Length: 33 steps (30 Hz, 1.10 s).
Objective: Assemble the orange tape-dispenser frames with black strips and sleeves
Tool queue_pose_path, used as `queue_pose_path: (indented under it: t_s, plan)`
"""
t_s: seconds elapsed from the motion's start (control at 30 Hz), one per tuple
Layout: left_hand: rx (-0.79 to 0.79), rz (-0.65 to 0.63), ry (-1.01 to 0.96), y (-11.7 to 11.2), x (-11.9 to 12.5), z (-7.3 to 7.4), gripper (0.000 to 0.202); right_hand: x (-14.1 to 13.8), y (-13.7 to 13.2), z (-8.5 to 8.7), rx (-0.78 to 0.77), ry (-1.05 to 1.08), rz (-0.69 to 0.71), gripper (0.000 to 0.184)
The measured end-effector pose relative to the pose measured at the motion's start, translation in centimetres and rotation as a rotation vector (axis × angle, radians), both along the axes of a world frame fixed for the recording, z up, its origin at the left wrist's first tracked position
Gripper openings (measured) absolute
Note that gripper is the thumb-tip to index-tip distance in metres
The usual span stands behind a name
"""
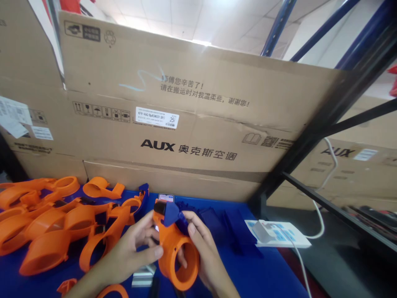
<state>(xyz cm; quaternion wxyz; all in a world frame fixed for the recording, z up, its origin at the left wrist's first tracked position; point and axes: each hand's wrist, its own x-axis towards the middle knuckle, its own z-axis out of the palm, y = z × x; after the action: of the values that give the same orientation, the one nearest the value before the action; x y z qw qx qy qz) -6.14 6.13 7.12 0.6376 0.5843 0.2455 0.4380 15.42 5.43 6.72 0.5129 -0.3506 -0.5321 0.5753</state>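
Head view: both bare hands meet at the near middle of the blue tabletop (pixel 248 277), around an orange ringed holder (pixel 167 246) raised above it, its round opening turned to the near side. The left hand (pixel 141 242) has its thumb on the holder's left side, its other fingers curled partly out of sight behind it. The right hand (pixel 201 240) wraps the right side, fingers closed narrowly about the holder near a blue piece (pixel 171 214) at its far, upper end; one fingertip shows through the ring. A black part (pixel 160 207) sits left of that blue piece. The step in hand looks like fitting or adjusting the blue piece on the holder, though whether it is fully seated I cannot tell. Such a move calls for a firm left hold on the body and controlled pressure from the right, with the blue piece kept square to its mount. More orange holders (pixel 46 252) lie heaped to the left, and dark blue parts (pixel 214 223) lie to the right, farther off than the hands.
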Motion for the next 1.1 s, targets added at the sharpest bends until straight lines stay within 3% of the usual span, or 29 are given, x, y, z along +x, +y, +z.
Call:
queue_pose_path:
  t_s: [0.1, 0.27, 0.4, 0.5, 0.57, 0.7, 0.77, 0.93, 1.0, 1.1]
  plan:
    - [-0.011, -0.012, -0.01, 0.5, -0.2, -0.7, 0.061, -1.2, 0.0, -0.6, -0.045, 0.03, -0.015, 0.045]
    - [0.005, -0.053, 0.041, 1.0, -0.6, -0.8, 0.065, -3.1, -0.1, -0.8, -0.003, 0.081, -0.239, 0.043]
    - [0.138, 0.115, 0.318, 0.0, -2.2, -0.5, 0.062, -3.5, -0.1, -0.6, -0.044, 0.193, -0.346, 0.041]
    - [0.398, 0.344, 0.601, -1.5, -5.8, -0.6, 0.059, -3.3, -0.3, 0.0, -0.172, 0.305, -0.333, 0.043]
    - [0.645, 0.431, 0.813, -2.8, -8.8, -1.1, 0.063, -3.0, -0.3, 0.5, -0.265, 0.368, -0.299, 0.048]
    - [1.202, 0.329, 1.175, -6.1, -13.5, -3.1, 0.083, -2.6, -0.1, 1.0, -0.293, 0.461, -0.31, 0.044]
    - [1.335, 0.296, 1.259, -7.5, -14.6, -4.2, 0.083, -2.5, 0.0, 1.0, -0.26, 0.487, -0.314, 0.037]
    - [1.421, 0.298, 1.424, -8.8, -15.8, -5.9, 0.064, -2.7, 0.0, 0.4, -0.201, 0.491, -0.283, 0.029]
    - [1.453, 0.295, 1.388, -8.9, -16.0, -6.5, 0.059, -2.8, 0.1, 0.2, -0.191, 0.484, -0.277, 0.028]
    - [1.366, 0.354, 1.322, -9.4, -15.7, -7.7, 0.045, -2.9, 0.2, 0.1, -0.19, 0.485, -0.282, 0.029]
